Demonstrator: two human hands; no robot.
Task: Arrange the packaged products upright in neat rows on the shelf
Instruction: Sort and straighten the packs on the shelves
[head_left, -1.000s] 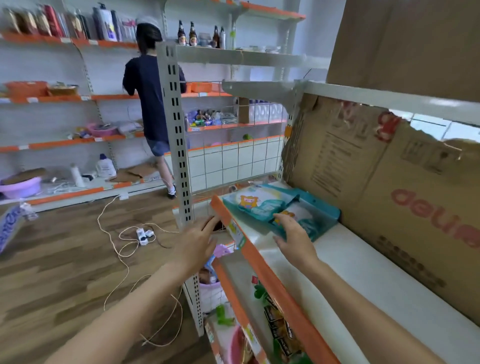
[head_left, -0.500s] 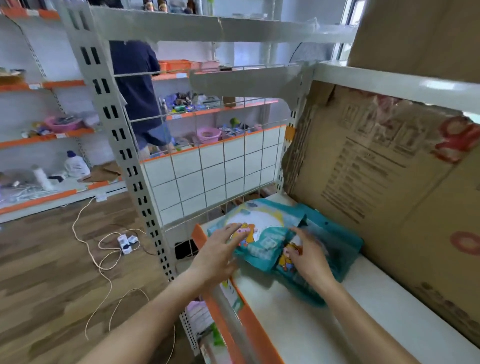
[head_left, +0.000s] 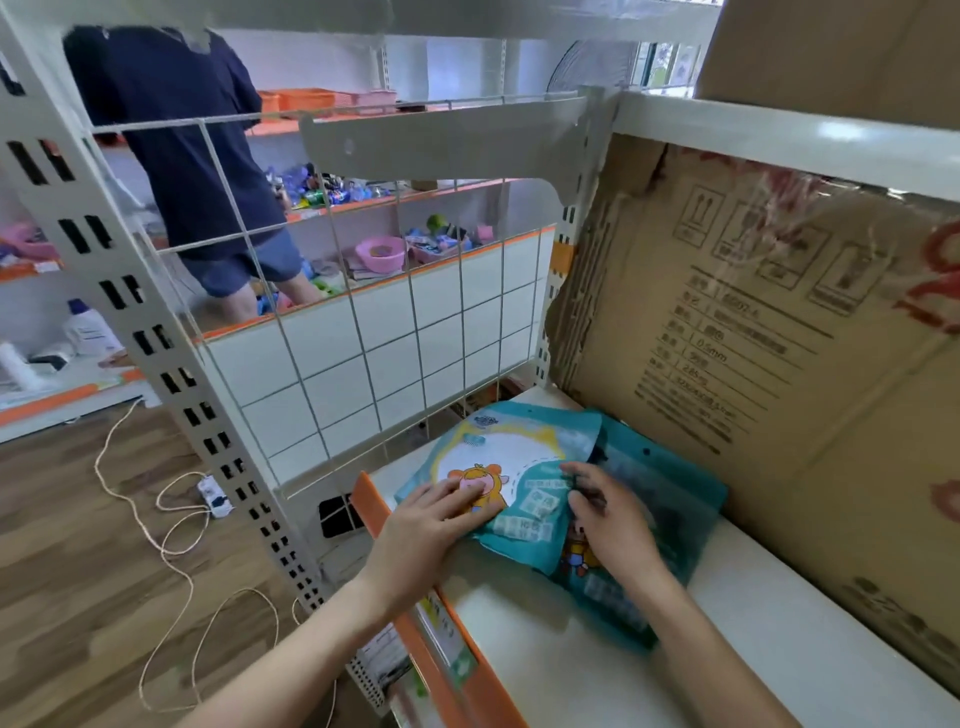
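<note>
Left hand (head_left: 426, 535) lies flat, fingers straight, pressing the top teal pack (head_left: 511, 467) right by the shelf's (head_left: 561, 670) orange front edge (head_left: 441, 623). Right hand (head_left: 610, 517) has curled fingers pinching that pack's right edge over a second pack (head_left: 670, 499). Both lie flat at the shelf's left end by the wire grid (head_left: 395, 332); bare white shelf stretches right, cardboard (head_left: 779, 322) along the back.

The left hand (head_left: 423, 540) is covering the lower left corner of the top teal pack (head_left: 511, 470), and the right hand (head_left: 613, 522) is hiding where that pack overlaps the lower pack (head_left: 670, 499). Small print on both packs is blurring beyond reading. The person standing behind the wire grid (head_left: 374, 332) is being cut off at the top edge. The cardboard sheet (head_left: 769, 332) is running off the right edge.
</note>
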